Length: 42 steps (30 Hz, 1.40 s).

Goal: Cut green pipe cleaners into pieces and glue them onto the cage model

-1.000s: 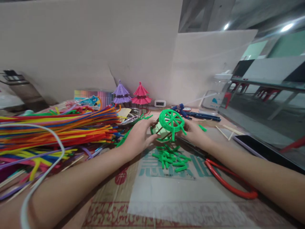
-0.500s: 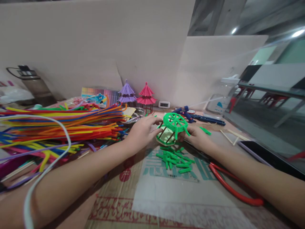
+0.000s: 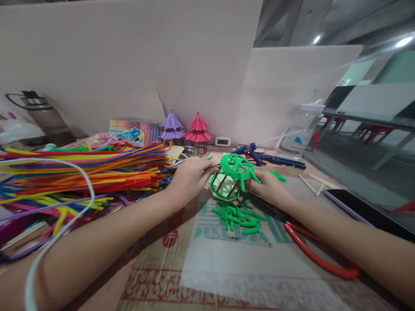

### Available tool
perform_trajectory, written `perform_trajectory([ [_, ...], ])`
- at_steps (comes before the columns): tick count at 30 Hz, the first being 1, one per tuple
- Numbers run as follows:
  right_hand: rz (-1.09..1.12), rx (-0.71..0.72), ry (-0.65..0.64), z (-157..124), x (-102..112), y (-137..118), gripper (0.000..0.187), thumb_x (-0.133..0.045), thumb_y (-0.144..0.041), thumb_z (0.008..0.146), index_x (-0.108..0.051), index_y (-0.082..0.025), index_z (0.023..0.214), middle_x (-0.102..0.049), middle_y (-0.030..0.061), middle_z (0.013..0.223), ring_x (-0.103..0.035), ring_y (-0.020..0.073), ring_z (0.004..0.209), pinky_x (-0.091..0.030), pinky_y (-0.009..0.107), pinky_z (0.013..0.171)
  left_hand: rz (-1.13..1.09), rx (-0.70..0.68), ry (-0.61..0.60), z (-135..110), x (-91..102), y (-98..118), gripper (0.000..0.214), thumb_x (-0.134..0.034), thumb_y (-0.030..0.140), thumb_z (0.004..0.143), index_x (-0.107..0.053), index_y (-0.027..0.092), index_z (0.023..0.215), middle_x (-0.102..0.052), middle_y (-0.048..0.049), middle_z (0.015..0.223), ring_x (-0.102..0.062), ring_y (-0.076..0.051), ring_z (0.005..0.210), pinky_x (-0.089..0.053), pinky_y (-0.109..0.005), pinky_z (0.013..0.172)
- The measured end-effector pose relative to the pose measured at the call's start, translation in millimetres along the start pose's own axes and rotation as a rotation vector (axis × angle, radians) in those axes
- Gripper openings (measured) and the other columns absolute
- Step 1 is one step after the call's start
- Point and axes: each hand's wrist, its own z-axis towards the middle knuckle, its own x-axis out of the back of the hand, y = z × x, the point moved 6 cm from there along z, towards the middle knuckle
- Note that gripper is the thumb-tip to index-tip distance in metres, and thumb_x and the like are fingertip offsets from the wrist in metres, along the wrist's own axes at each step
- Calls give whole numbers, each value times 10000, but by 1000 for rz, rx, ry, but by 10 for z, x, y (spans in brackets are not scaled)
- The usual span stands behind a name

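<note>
Head view: unreadable turquoise lettering (image 3: 207, 233) marks cardboard (image 3: 152, 259) on the desk (image 3: 108, 293); just beyond green pieces (image 3: 231, 215), left hand (image 3: 190, 177) and right hand (image 3: 268, 186), fingers nearly closed, hold a tilted, spoke-topped green frame (image 3: 234, 174) with brown posts.

Teal characters (image 3: 207, 232), red seal (image 3: 170, 238) on cardboard (image 3: 154, 261), digits on clock (image 3: 222, 141), lettering on bottle (image 3: 297, 131), all unreadable

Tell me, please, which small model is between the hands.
The green model, wheel-topped; the purple model and pink model, both pointed, stand farther back.
</note>
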Motion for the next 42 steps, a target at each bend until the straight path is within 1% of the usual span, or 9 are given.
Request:
perform_trajectory([
  [4,27,-4,0,16,1,10,254,-485,-297,796,-594,-205,586,-687,25,652,-648,198,683,-487,280,628,-294,218,48,98,127,-91,246,-552,348,908,-652,158,787,-689,-32,786,-626,-170,768,-457,-278,724],
  [7,53,-43,-10,18,-12,32,246,-481,-286,798,-587,-204,592,-688,23,635,-650,191,650,-481,272,599,-730,307,157,181,285,-69,244,-539,400,909,-574,175,823,-692,-37,896,-648,-158,818,-500,-295,807],
  [11,103,-91,-32,20,-40,67,210,-500,-280,798,-586,-207,621,-680,10,605,-646,182,595,-472,262,560,-1043,486,-3,237,319,6,306,-467,428,930,-466,206,719,-393,91,417,-374,-82,349,-511,-276,590],
  [15,171,-60,-30,30,-59,89,174,-505,-239,781,-590,-209,632,-666,0,600,-643,176,600,-478,261,573,-858,489,-26,224,265,-115,403,-435,423,933,-400,204,597,-301,82,384,-311,-79,355,-480,-253,541],
  [18,185,-37,-30,37,-79,103,164,-511,-237,780,-605,-206,649,-656,0,612,-631,172,593,-477,265,572,-648,447,124,124,127,-329,52,-529,231,847,-520,187,873,-535,35,652,-507,-105,551,-470,-238,573],
  [19,191,-37,-32,39,-87,109,167,-516,-256,790,-614,-204,664,-655,2,617,-628,173,589,-477,268,572,-574,403,148,78,64,-364,149,-524,138,796,-514,182,938,-591,1,798,-567,-120,677,-492,-251,644],
  [25,215,-52,-8,32,-80,154,206,-522,-329,840,-606,-201,702,-642,4,634,-609,169,593,-465,268,573,-341,190,-64,-192,-311,-201,442,-479,103,834,-471,178,1270,-586,-98,1194,-582,-190,1033,-491,-356,923],
  [35,76,77,-5,9,-54,5,199,-492,-226,832,-682,-191,785,-676,8,702,-611,160,653,-454,248,608,-204,46,-59,-199,-347,-151,547,-537,146,843,-421,187,1376,-511,-128,1357,-500,-246,1256,-438,-409,1057],
  [42,80,116,-8,7,-47,-49,231,-481,-172,821,-710,-194,841,-702,7,769,-614,163,701,-463,253,633,-230,35,-130,-216,-367,-115,379,-551,210,865,-533,187,1243,-575,-133,1279,-550,-260,1194,-470,-430,1020],
])
